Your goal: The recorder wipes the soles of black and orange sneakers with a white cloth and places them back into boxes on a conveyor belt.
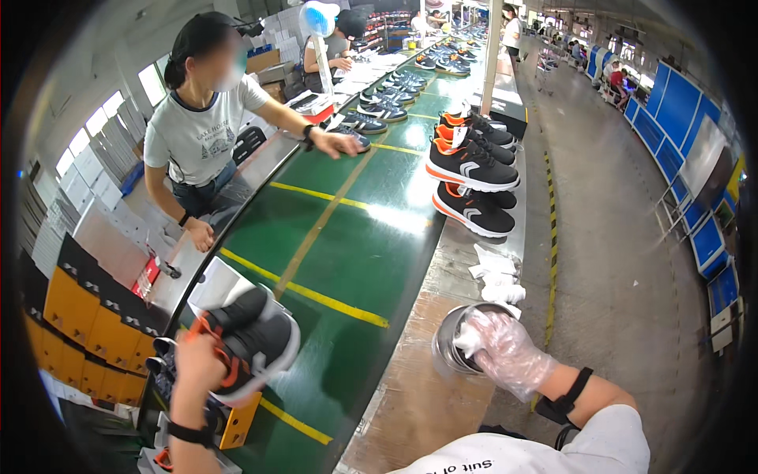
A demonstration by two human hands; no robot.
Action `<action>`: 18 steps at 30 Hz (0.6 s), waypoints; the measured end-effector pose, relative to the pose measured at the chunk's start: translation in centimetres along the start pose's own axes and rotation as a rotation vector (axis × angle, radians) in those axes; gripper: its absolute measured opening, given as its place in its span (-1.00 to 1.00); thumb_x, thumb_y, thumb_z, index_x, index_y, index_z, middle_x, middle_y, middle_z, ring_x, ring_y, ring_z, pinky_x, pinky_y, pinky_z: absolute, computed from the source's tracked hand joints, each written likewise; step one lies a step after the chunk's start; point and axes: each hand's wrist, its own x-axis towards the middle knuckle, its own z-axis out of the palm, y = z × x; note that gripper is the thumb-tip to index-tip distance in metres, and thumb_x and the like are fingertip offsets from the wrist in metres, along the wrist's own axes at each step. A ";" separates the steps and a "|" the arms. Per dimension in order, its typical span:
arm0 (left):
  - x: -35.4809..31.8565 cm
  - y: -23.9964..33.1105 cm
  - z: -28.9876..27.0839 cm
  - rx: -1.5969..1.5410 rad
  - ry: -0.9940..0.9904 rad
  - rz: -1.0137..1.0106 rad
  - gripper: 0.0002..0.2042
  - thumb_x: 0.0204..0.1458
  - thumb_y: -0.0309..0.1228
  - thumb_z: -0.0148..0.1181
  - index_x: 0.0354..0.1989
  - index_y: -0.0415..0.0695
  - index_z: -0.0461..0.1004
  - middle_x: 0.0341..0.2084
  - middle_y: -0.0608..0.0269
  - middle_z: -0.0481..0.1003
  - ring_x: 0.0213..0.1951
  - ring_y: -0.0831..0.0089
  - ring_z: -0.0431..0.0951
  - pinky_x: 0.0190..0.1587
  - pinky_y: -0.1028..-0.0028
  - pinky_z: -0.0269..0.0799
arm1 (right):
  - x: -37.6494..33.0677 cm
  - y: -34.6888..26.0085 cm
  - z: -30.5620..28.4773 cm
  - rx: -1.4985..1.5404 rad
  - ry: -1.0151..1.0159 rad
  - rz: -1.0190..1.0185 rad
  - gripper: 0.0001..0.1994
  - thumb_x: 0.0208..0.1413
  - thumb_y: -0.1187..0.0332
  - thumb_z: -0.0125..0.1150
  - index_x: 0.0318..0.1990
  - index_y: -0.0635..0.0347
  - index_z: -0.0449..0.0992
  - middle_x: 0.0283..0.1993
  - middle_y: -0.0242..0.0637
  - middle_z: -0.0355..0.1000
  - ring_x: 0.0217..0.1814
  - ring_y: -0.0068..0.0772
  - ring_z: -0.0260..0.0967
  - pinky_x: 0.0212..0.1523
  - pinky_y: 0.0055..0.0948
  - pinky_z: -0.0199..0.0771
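Observation:
My left hand [197, 362] holds a black sneaker [254, 338] with orange trim and a white sole, tilted above the green conveyor belt [347, 237] at the lower left. My right hand [505, 347], in a clear plastic glove, pinches a white cloth [469, 340] at the rim of a round metal tin [450, 340] on the wooden side ledge. More white cloths [496, 272] lie just beyond the tin.
Several black-and-orange sneakers [472, 170] stand on the ledge farther up. A person in a grey shirt [201, 134] across the belt reaches toward dark sneakers [371, 118]. Orange and black boxes [79, 316] stack at the left. An aisle runs along the right.

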 end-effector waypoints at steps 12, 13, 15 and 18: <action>-24.3 19.1 16.9 -0.188 -0.226 -0.285 -0.70 -0.31 -0.35 0.21 -0.38 -0.29 0.47 -0.52 -0.05 0.52 -0.31 0.09 0.51 0.06 0.26 0.11 | -0.5 0.2 -0.2 0.023 -0.015 0.062 -0.52 -0.04 0.33 0.05 0.06 0.40 0.27 -0.10 0.12 0.34 -0.05 0.08 0.31 0.00 -0.10 0.28; -24.9 19.4 16.5 -0.187 -0.224 -0.299 -0.70 -0.31 -0.35 0.21 -0.38 -0.29 0.47 -0.52 -0.05 0.52 -0.31 0.09 0.51 0.06 0.26 0.11 | -0.5 0.1 -0.4 0.028 -0.018 0.049 -0.52 -0.04 0.33 0.05 0.06 0.40 0.27 -0.10 0.12 0.34 -0.05 0.08 0.31 0.00 -0.10 0.28; -25.6 19.8 15.8 -0.342 -0.058 -0.328 -0.68 -0.24 -0.34 0.22 -0.33 -0.31 0.43 -0.51 -0.05 0.51 -0.32 0.07 0.50 0.11 0.16 0.08 | -0.6 -0.2 -0.7 0.013 -0.001 0.075 -0.51 -0.05 0.34 0.05 0.06 0.40 0.27 -0.10 0.13 0.34 -0.03 0.07 0.29 0.02 -0.11 0.27; -27.4 18.9 14.5 -0.471 -0.042 -0.168 -0.61 -0.21 -0.18 0.29 -0.31 -0.25 0.43 -0.48 -0.01 0.46 -0.28 0.08 0.46 0.12 0.12 0.06 | -1.0 0.1 -0.4 0.001 0.045 0.040 -0.52 -0.04 0.34 0.05 0.08 0.36 0.26 -0.12 0.07 0.34 -0.05 0.03 0.30 0.01 -0.14 0.28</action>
